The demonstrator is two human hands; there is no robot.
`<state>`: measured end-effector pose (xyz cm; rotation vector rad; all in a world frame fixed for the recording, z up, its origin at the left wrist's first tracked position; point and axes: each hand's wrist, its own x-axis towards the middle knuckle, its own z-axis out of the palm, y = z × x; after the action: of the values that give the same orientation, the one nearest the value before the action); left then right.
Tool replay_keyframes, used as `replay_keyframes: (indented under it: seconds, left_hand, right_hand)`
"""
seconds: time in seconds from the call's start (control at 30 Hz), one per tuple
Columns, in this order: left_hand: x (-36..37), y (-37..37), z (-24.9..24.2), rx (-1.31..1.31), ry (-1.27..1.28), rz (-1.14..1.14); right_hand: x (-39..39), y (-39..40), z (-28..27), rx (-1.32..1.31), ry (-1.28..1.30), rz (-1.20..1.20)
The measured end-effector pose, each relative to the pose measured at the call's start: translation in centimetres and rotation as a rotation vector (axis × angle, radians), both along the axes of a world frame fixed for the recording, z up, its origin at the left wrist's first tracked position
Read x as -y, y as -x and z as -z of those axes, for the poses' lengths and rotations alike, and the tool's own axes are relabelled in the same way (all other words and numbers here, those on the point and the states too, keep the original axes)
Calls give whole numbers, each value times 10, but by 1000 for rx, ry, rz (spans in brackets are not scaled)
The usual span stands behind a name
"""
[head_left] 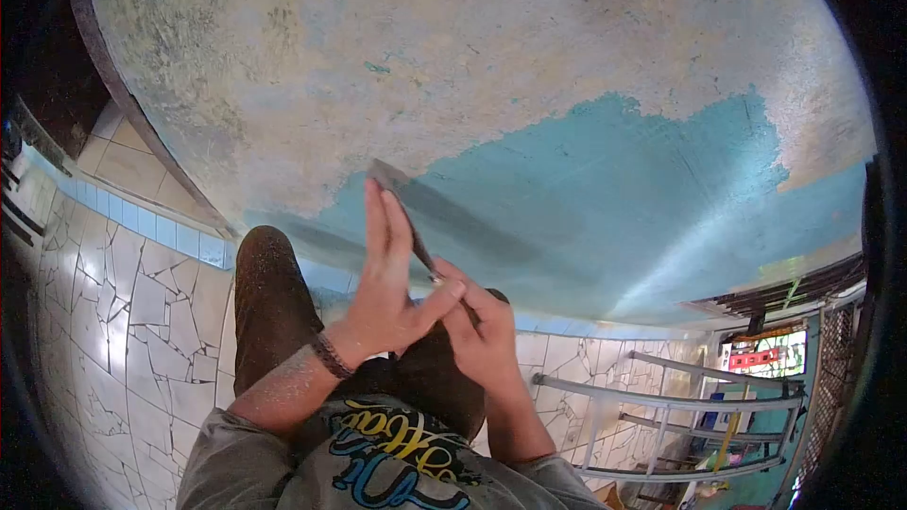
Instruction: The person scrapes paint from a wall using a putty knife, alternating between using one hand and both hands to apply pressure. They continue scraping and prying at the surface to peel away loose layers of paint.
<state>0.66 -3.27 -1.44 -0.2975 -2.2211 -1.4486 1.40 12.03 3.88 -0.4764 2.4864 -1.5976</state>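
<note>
A scraper (412,230) with a flat metal blade slants up from my hands, its wide end against the wall (567,189) where blue paint meets the bare patch. My right hand (480,335) is closed around its handle. Along the blade lie the straightened fingers of my left hand (383,269), pressing on it, while the thumb reaches toward the handle. The handle is mostly hidden by my fingers. Paint dust speckles my left forearm, which wears a dark bracelet (332,356).
Below right a metal ladder (661,403) rests over the cracked-tile floor (123,321). Blue tiles (161,226) run along the base at left, beside a dark doorway (57,76). A window grille (798,293) shows at right. My knees are close to the wall.
</note>
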Motion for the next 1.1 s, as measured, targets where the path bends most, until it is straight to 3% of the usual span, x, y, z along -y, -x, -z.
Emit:
replay_keyframes:
  seconds: [0.07, 0.17, 0.4, 0.6, 0.9, 1.1]
  left_hand:
    - [-8, 0, -2, 16, -32, 9]
    - [10, 2, -5, -3, -121, -13]
    - [-5, 0, -1, 4, -61, 23]
    - [21, -5, -12, 67, -47, -18]
    - [16, -7, -10, 45, 58, -12]
    - [23, -7, -8, 60, -9, -62]
  right_hand:
    - [-5, -1, -4, 81, 26, 31]
    - [14, 4, -10, -13, -80, -8]
    - [-9, 0, 2, 12, 15, 9]
    - [15, 1, 1, 237, 93, -33]
    - [8, -7, 15, 176, 143, -16]
    - [19, -1, 16, 165, 155, -28]
